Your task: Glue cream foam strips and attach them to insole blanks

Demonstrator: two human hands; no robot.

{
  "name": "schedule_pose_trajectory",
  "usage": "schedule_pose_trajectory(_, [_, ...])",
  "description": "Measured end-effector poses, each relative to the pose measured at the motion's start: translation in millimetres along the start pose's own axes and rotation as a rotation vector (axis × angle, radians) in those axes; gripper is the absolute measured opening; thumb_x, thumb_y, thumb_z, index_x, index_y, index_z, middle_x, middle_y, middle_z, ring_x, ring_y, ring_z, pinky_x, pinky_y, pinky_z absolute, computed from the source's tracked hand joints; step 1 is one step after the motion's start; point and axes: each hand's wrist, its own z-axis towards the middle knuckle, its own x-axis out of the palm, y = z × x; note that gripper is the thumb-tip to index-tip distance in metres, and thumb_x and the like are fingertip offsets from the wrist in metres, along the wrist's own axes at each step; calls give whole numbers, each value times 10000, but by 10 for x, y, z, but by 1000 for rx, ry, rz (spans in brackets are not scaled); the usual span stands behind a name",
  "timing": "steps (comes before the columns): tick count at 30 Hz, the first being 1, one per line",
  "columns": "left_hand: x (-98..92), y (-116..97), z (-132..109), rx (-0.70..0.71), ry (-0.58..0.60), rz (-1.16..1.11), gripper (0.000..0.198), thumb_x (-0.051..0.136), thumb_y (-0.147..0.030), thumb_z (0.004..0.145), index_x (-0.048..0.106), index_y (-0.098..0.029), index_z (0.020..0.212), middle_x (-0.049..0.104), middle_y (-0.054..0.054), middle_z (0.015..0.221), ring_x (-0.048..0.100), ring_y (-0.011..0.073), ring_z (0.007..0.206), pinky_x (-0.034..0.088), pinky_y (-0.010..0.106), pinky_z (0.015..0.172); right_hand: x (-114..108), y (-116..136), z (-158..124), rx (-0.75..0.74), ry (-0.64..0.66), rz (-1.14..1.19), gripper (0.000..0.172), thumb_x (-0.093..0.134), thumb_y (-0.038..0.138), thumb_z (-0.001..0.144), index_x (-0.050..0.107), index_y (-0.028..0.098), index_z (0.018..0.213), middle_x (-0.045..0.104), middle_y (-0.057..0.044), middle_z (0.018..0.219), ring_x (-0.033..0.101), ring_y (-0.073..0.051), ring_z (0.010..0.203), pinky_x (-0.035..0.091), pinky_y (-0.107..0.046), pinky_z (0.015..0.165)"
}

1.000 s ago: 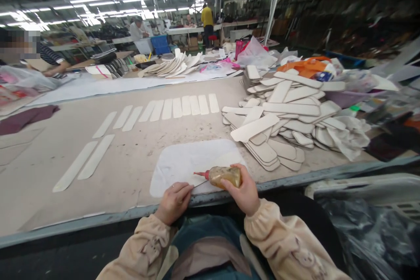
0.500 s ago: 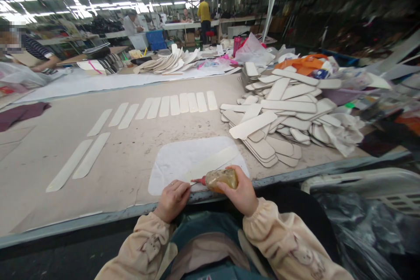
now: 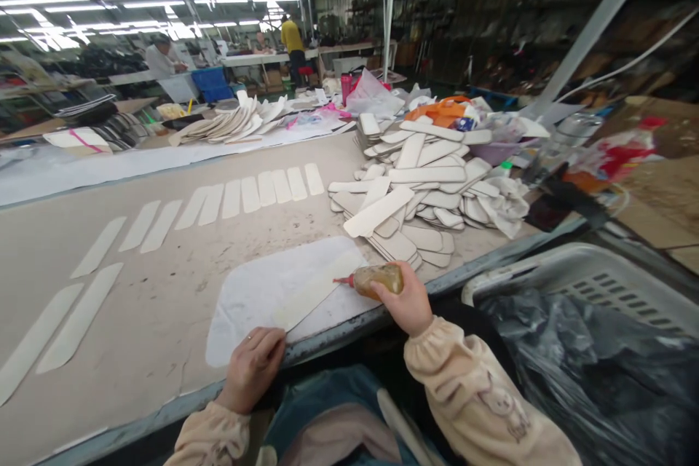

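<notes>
Left hand pinches the near end of a pale strip, which slants over a white sheet on the desk; right hand is wrapped around an amber bottle, its red nozzle near the strip's right edge; at left, separate strips lie in rows; rightward sits a jumbled pile, then a basket holding dark plastic.

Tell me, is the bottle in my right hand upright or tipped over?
Tipped: the bottle lies roughly level in your right hand, its red nozzle pointing toward the picture's left.
</notes>
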Motion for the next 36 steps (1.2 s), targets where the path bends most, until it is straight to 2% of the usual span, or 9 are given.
schedule_pose_trajectory(5, [-2,12,9,15,9,25,83,518,-183,847,586,-201,892,644,29,812,596,138,754,481,257,704,-121,-172,164,-4,-165,-107,447,635,452,698,512,177,1029,587,-77,937,565,-247,878,467,-402,810])
schedule_pose_trajectory(9, [3,16,11,24,7,27,76,522,-191,847,584,-203,889,643,33,813,601,141,758,487,258,703,-115,-131,153,-50,-205,-80,445,647,410,700,503,183,1054,577,-87,990,550,-255,933,452,-417,851])
schedule_pose_trajectory(11, [6,14,18,29,1,26,74,527,-181,844,581,-203,889,643,32,813,601,138,755,488,257,704,-59,-43,80,-46,-146,19,442,662,380,698,499,192,1064,583,-71,985,559,-241,919,460,-398,846])
schedule_pose_trajectory(15, [-3,-3,42,28,10,20,73,518,-177,845,578,-202,879,643,31,813,602,136,746,489,253,693,164,157,-130,-20,60,231,438,685,333,686,499,200,1060,595,-36,952,584,-206,853,491,-344,795])
schedule_pose_trajectory(19, [-21,-22,61,23,9,15,69,514,-183,845,576,-201,868,643,28,808,603,133,742,490,245,686,346,210,-219,-38,140,210,438,698,329,668,517,200,1045,584,-40,976,574,-218,899,481,-366,828])
schedule_pose_trajectory(22, [-25,-30,67,17,-1,21,68,513,-182,845,576,-202,860,641,27,799,604,134,739,490,242,682,315,118,-133,-39,75,137,422,679,339,692,507,201,1052,580,-47,979,567,-225,913,472,-391,846])
schedule_pose_trajectory(27, [-14,-22,60,11,-2,15,64,518,-200,844,581,-203,855,641,27,793,606,135,727,491,243,678,51,-103,117,-36,-122,-23,429,655,388,706,507,190,1057,577,-73,974,555,-250,926,459,-417,847])
schedule_pose_trajectory(30, [-1,-1,48,-3,11,2,67,519,-202,844,581,-203,870,640,31,814,605,138,748,490,246,689,-55,-163,208,-7,-200,-38,435,658,410,705,504,188,1045,581,-73,962,560,-243,893,464,-419,828])
schedule_pose_trajectory(36, [3,13,39,-9,8,-16,66,514,-201,847,579,-205,863,631,26,802,598,135,743,485,244,692,13,-181,292,13,-251,18,415,665,416,703,512,202,1024,588,-60,957,564,-233,866,467,-428,807])
